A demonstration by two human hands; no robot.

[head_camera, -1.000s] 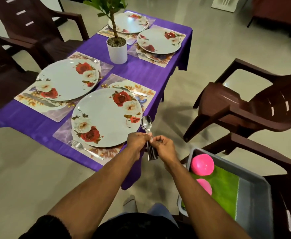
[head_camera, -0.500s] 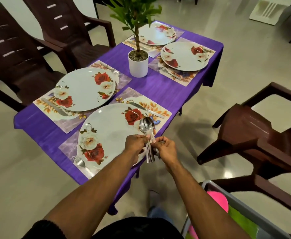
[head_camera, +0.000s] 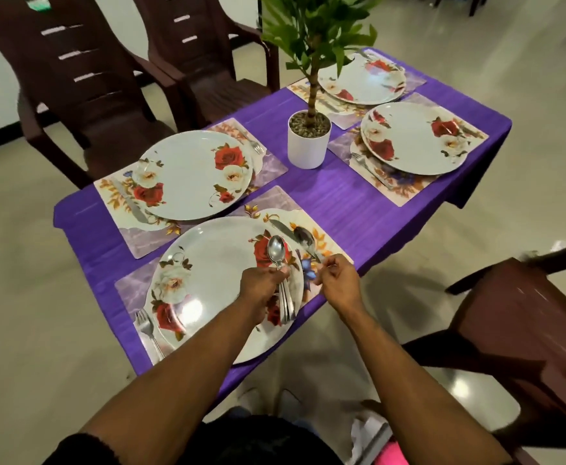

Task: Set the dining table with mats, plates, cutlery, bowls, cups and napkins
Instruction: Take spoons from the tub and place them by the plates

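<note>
While both forearms reach out over the near edge of the purple tablecloth (head_camera: 352, 209), I see my left hand (head_camera: 261, 290) curled around a bundle of spoons (head_camera: 280, 263), bowls pointing away, above the nearest rose-patterned plate (head_camera: 214, 283). My right hand (head_camera: 337, 280) pinches the handle of a single spoon (head_camera: 303, 239) lying on the floral mat (head_camera: 322, 236) just beside a knife (head_camera: 281, 226). A fork (head_camera: 147, 327) lies left of that plate. Farther off, a white potted plant (head_camera: 309, 139) stands mid-table between three more set places, with brown plastic chairs (head_camera: 83, 95) around.
</note>
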